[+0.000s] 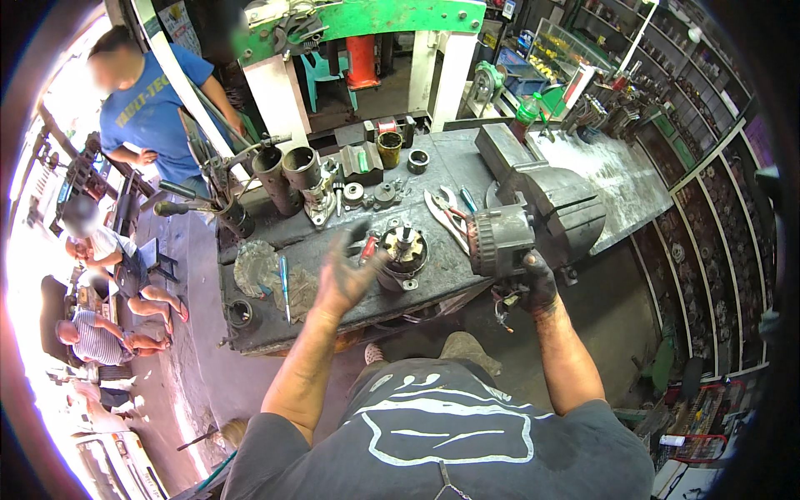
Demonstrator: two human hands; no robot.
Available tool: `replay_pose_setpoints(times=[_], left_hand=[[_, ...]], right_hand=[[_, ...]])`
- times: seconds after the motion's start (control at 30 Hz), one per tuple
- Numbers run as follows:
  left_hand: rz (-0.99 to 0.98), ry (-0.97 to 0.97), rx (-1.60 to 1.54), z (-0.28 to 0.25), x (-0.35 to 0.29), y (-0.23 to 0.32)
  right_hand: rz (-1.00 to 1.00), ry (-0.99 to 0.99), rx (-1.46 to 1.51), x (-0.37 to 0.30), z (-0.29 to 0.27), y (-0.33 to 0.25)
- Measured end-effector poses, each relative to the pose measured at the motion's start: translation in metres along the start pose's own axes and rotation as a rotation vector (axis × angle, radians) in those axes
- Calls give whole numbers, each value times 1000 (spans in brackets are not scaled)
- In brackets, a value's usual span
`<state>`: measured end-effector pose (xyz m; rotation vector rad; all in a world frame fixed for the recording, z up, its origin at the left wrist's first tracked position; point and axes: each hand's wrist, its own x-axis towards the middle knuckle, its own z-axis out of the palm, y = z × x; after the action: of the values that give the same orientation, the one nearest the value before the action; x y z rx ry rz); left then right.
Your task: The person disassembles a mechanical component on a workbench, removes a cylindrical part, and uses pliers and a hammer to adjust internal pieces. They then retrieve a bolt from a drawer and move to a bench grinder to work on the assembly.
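Observation:
My right hand (537, 283), blackened with grease, grips a finned grey alternator housing (502, 242) from its right side and holds it above the front edge of the bench. Copper windings show on the housing's left edge, and loose wires hang below it. My left hand (340, 273) is over the bench with its fingers spread, slightly blurred, and nothing shows in it. Just right of its fingers, a round metal housing (402, 279) stands on the bench with a pale-poled rotor (403, 242) in it. A small red tool (368, 248) lies partly hidden behind my left hand.
Behind the right hand, a large bench vise (546, 200) takes up the bench. Pliers (447, 218), a blue screwdriver (285, 287), a rag (258, 268), metal cylinders (302, 169) and several small parts lie around. A person in a blue shirt (154, 104) stands far left.

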<state>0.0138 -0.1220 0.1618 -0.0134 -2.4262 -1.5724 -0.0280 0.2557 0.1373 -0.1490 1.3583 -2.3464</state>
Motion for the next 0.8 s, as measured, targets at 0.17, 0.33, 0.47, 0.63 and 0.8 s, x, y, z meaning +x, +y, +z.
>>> replay_pose_setpoints(times=[0.17,0.33,0.47,0.63,0.8], left_hand=[[307,-230,259,43,4,28],[271,-16,259,68,15,31],[206,135,225,65,15,37],[189,139,126,61,13,42],[142,149,99,69,10,16]], right_hand=[[-68,-32,-270,38,41,-19],[-77,35,-937,78,92,-41],[-112,6,-1282,84,132,-58],[55,2,-1496,93,164,-61],[93,-65,-1585,101,167,-47]])
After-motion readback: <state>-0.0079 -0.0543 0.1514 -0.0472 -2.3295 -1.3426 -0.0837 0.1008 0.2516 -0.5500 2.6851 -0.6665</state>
